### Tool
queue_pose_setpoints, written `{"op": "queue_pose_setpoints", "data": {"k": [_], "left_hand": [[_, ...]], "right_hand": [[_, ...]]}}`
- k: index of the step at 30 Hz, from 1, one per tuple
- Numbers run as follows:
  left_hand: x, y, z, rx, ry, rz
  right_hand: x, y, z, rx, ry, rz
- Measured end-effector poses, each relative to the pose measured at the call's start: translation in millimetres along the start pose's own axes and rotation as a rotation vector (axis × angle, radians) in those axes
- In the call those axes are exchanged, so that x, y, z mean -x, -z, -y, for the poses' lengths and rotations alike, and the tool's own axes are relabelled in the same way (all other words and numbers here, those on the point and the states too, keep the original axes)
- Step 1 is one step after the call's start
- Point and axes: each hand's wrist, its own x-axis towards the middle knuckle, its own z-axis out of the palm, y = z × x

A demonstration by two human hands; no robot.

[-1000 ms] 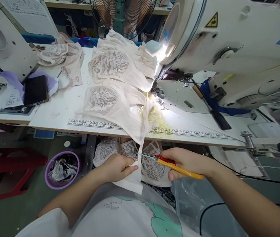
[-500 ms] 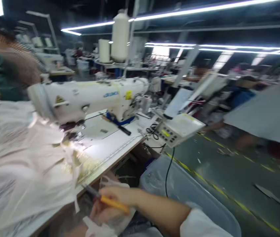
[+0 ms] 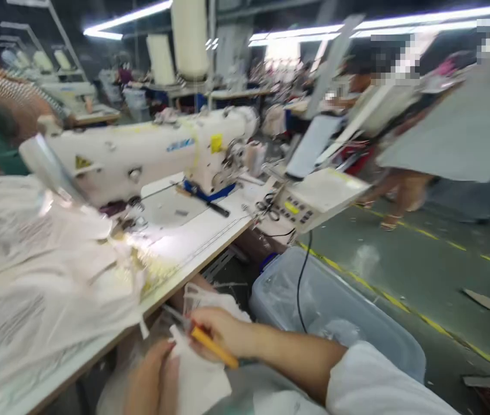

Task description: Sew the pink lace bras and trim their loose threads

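Observation:
At the bottom of the view, below the table edge, my right hand (image 3: 214,331) is closed round a tool with an orange handle (image 3: 215,347). Its thin grey metal end points up and left; blur hides its exact kind. My left hand (image 3: 152,369) is just left of it, fingers closed on a piece of white fabric (image 3: 202,377) in my lap. Another strip of white fabric (image 3: 210,297) shows behind my right hand. A white sewing machine (image 3: 141,150) stands on the table, its lamp lit, with a heap of white garments (image 3: 41,276) to the left.
A dark-handled tool (image 3: 210,203) lies on the machine table (image 3: 210,245). The control panel (image 3: 305,202) juts out at the table's right end. Below it a clear plastic tub (image 3: 357,323) stands on the floor, a black cable hanging in front. A person (image 3: 452,132) is at the right.
My view has tilted down and shifted slightly. My left hand has come up into clearer view with the white fabric. The orange-handled tool stays in my right hand. The person at right appears more fully.

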Motion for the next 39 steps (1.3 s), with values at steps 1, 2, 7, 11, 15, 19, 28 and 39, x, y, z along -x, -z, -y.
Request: {"op": "queue_pose_setpoints", "data": {"k": [1,2,7,11,15,19,28,39], "left_hand": [[6,4.2,-6,-0.021,0.048,-0.015],[10,8.2,-12,-0.037,0.083,-0.017],[9,14.0,-26,0.081,0.085,0.036],[5,7.0,-24,0.2,0.206,0.067],[7,1.1,-22,0.264,0.28,0.04],[8,0.0,-20,0.257,0.292,0.017],[5,3.5,-17,0.373,0.5,0.182],[-8,16.4,-18,0.17,0.251,0.309]], "right_hand": [[4,-1,3,-0.016,0.011,0.005],[8,-1,5,-0.035,0.024,0.01],[18,9,1,-0.108,0.069,-0.014],[25,12,-7,-0.097,0.088,-0.035],[28,16,-12,-0.079,0.108,-0.04],[27,19,-12,-0.064,0.114,-0.023],[22,21,-12,0.089,0.162,-0.013],[17,43,-16,-0.208,-0.005,0.199]]}}
